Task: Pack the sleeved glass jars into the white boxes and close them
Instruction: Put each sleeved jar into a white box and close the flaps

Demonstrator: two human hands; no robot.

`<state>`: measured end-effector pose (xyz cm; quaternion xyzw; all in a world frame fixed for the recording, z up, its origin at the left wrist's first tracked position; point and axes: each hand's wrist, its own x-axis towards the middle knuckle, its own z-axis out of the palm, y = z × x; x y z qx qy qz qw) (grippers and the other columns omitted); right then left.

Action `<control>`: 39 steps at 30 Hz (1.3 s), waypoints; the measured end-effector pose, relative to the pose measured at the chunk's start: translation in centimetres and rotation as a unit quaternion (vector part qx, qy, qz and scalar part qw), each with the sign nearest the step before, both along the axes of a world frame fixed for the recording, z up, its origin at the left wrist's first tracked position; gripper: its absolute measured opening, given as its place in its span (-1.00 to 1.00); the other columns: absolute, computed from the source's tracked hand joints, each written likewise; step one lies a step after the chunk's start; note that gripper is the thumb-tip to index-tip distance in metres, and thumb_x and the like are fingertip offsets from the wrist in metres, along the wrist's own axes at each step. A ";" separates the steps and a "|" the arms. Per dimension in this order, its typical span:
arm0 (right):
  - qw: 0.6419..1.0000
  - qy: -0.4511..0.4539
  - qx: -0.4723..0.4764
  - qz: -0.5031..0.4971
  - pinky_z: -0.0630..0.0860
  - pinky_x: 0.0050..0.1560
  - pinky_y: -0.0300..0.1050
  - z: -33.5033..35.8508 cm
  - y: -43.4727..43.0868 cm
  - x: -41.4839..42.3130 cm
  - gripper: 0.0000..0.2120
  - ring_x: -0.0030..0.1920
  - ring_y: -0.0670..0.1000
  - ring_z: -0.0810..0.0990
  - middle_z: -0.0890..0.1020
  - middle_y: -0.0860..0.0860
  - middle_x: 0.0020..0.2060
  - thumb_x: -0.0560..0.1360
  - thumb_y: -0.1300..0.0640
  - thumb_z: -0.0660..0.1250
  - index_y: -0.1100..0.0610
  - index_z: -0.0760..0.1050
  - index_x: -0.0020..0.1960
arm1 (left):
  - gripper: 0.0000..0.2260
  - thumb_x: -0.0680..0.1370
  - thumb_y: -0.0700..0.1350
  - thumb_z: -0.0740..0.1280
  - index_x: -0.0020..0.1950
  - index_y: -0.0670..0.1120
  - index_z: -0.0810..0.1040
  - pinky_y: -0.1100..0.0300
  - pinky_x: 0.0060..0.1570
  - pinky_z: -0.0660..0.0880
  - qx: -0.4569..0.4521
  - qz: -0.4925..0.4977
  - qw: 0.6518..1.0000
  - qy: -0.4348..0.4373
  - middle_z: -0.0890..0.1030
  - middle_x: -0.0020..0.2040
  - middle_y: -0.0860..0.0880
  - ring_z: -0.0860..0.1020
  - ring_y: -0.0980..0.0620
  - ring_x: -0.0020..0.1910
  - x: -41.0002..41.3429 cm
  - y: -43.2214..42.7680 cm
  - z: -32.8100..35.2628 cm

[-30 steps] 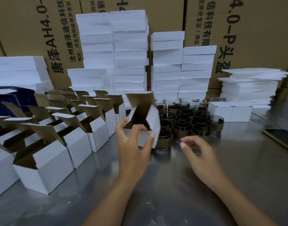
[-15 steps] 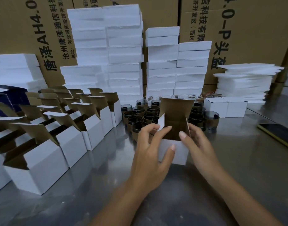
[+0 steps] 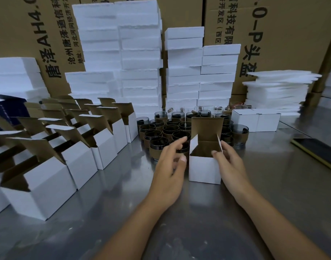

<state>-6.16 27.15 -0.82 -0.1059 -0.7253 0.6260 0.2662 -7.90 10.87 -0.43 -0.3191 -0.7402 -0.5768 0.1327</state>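
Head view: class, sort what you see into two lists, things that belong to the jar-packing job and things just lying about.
Job in hand: open white box held by the right hand; left hand beside it; sleeved glass jars; rows of open white boxes; closed white boxes.

Lying about: phone; dark blue box; brown cartons; white foam stacks, untouched.

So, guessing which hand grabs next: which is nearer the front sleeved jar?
Left. The left hand is just right of the front sleeved jar, fingers spread; the right hand holds the right side of the open white box, farther away.
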 end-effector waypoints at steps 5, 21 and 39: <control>1.000 0.012 0.014 -0.014 0.30 0.01 -0.33 0.1 -0.1 0.4 -0.41 0.15 -0.14 0.40 0.45 -0.05 0.26 0.50 -0.09 0.29 -0.03 0.21 0.47 | -0.48 0.60 -0.20 0.20 0.45 0.25 0.17 0.55 -0.11 0.38 -0.097 0.096 0.990 -0.045 0.24 0.17 0.09 0.45 0.19 -0.08 -2.0 -0.3 -0.9; 0.995 0.061 0.050 -0.056 0.26 0.19 -0.23 0.6 -0.1 1.3 -0.28 0.35 -0.08 0.34 0.35 0.01 0.39 0.43 -0.10 0.36 0.02 0.11 0.48 | -0.70 0.41 -0.03 0.48 -0.09 0.05 0.35 0.39 -0.25 0.37 -0.111 0.191 0.974 -0.054 0.41 0.07 0.04 0.48 0.07 -0.04 -3.2 -1.1 -1.3; 0.926 0.256 0.278 -0.001 0.44 -0.20 -0.30 1.2 -3.8 4.1 -0.67 -0.22 -0.12 0.52 0.48 -0.19 -0.22 0.36 -0.14 0.35 -0.23 0.31 0.05 | -0.33 0.19 0.00 0.54 0.26 -0.16 0.50 0.31 -0.34 0.52 0.274 -0.134 0.906 -0.293 0.64 0.02 -0.16 0.65 0.03 -0.14 -0.9 -1.4 1.6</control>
